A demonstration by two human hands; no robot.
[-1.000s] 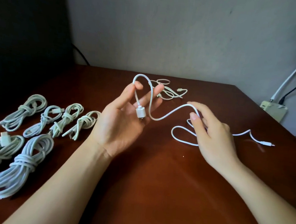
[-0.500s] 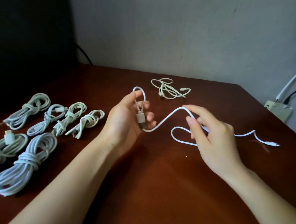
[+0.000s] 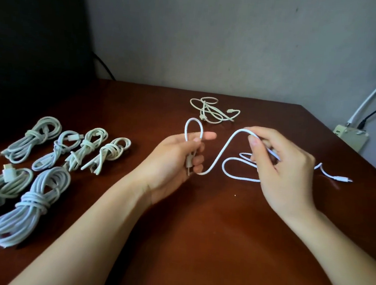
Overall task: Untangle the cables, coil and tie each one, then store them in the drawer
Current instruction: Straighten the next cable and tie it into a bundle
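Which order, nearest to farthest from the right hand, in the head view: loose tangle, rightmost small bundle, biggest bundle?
1. loose tangle, just behind the right hand.
2. rightmost small bundle, left of the left hand.
3. biggest bundle, far front left.

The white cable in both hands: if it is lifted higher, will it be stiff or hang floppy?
Probably floppy: the white cable sags in a curve between the left hand and right hand, and its free part lies in loose loops on the table. It seems light: pinching fingers alone carry it.
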